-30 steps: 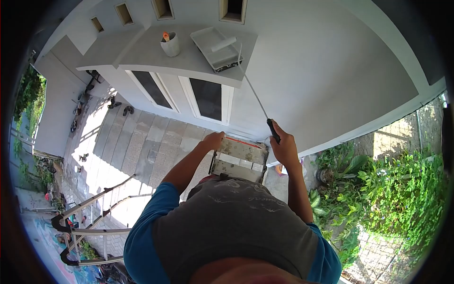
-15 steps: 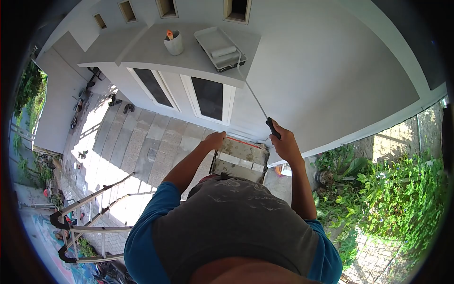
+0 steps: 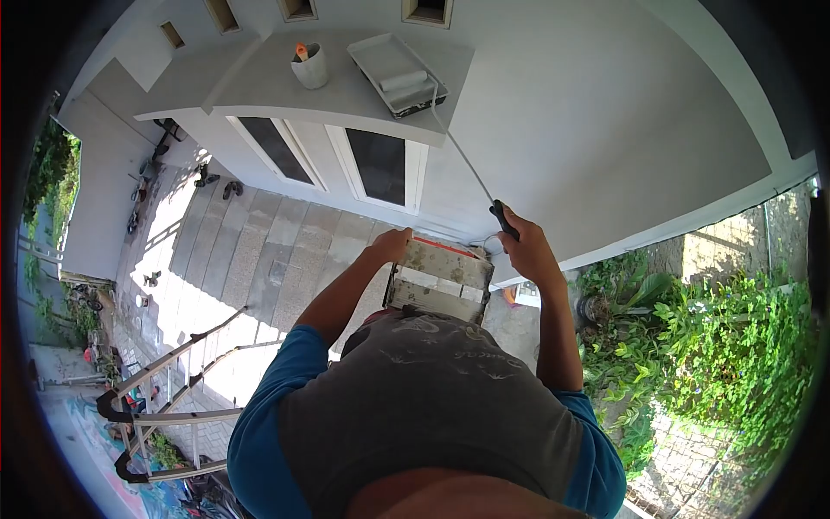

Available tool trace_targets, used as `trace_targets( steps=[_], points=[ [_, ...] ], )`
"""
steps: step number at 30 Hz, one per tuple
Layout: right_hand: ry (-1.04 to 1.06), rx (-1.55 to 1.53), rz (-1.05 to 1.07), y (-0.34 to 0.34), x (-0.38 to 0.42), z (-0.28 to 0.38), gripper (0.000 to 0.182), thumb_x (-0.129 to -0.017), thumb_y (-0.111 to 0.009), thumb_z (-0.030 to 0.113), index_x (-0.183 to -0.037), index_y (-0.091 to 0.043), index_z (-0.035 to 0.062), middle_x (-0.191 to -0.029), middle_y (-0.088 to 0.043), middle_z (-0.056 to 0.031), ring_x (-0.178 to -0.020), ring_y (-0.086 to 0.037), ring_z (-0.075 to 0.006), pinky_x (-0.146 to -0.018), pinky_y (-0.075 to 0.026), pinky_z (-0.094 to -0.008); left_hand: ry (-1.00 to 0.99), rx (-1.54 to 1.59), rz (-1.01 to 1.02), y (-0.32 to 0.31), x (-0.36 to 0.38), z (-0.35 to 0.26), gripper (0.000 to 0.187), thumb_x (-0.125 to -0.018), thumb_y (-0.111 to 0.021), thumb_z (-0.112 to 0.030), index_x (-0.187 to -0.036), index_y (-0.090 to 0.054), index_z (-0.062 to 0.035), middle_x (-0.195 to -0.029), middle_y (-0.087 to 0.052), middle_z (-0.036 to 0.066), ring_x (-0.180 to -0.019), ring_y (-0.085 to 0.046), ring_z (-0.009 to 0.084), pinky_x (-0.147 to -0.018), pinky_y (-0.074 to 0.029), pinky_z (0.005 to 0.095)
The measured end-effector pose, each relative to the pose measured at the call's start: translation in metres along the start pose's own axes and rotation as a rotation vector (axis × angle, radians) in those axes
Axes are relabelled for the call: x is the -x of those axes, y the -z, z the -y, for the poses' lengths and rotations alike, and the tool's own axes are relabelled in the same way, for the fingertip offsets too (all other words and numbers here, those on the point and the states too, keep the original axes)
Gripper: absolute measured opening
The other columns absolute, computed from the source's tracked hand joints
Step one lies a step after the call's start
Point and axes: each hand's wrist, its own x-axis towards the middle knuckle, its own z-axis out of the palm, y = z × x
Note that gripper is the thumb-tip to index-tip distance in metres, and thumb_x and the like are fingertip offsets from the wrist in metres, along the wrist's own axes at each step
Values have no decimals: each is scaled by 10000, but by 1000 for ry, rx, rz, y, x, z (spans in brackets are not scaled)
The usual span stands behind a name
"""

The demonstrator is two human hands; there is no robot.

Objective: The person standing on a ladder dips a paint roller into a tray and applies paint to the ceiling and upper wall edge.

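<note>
My right hand (image 3: 529, 249) is closed around the black handle of a paint roller (image 3: 467, 160). The roller's long thin rod reaches up to a white sleeve lying in a paint tray (image 3: 367, 54), which holds grey-white paint and rests on a grey ledge (image 3: 259, 82). Below the ledge, my left hand (image 3: 393, 246) is closed on the corner of a paint-spotted platform (image 3: 432, 259) in front of my body. What exactly its fingers grip is partly hidden. Left of the tray stands a whitish bucket (image 3: 311, 71) with an orange-handled tool in it.
Under the ledge are white-framed windows (image 3: 376, 169). A grey wall (image 3: 588, 130) rises at the right. A metal ladder-like frame (image 3: 177, 419) stands at lower left, above the paved floor (image 3: 259, 242). Green plants (image 3: 726, 363) fill the lower right.
The view has shifted slightly, so the ledge, tray and bucket appear a little higher. My right hand has moved slightly up and right with the roller handle; the sleeve remains in the tray.
</note>
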Motion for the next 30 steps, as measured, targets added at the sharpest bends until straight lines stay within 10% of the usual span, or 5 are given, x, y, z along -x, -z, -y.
trace_targets(
  steps=[7,30],
  points=[
    [-185,-634,117,2,23,0,561,-946,-562,13,-1490,-429,41,-670,-492,-1,-459,-440,-67,-411,-366,-235,-42,-26,12,6,0,-2,277,-878,-567,-134,-1134,-534,-33,-997,-696,223,-990,-666,402,-847,-517,517],
    [-470,-435,-568,-24,258,-59,240,-933,-676,127,-1103,-614,-31,-556,-542,-3,-447,-500,-74,-431,-377,-272,-20,-85,313,30,-43,7,374,-755,-767,-257,-992,-668,15,-938,-726,191,-856,-715,312,-776,-553,406]
  ],
)
